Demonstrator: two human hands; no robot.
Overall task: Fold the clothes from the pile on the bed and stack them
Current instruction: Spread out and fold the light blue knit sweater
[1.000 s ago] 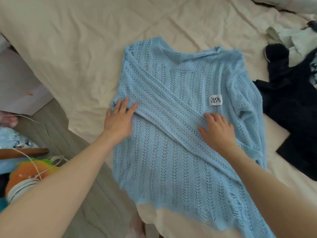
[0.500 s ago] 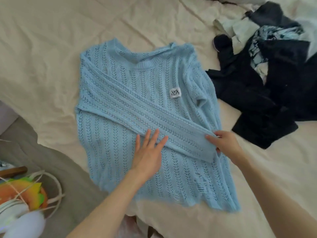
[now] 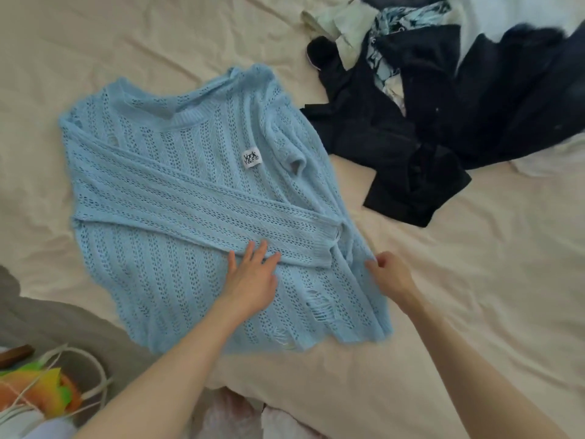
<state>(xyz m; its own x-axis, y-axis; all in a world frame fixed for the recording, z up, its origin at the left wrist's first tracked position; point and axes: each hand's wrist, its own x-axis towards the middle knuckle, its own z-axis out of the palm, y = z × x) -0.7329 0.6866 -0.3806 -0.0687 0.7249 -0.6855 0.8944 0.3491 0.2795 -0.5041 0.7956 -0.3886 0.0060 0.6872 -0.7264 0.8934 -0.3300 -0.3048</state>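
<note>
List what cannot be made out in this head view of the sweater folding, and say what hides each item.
- Pile of clothes: cut off by the top and right edges; dark folds hide how many garments there are.
- Right hand on the blue sweater: its fingertips are hidden by the hand's back.
- White label: print too small to read surely.
- Sweater under the left hand: covered.

Soft even daylight, faint shadows, wide-angle edge warp, slight blur.
</note>
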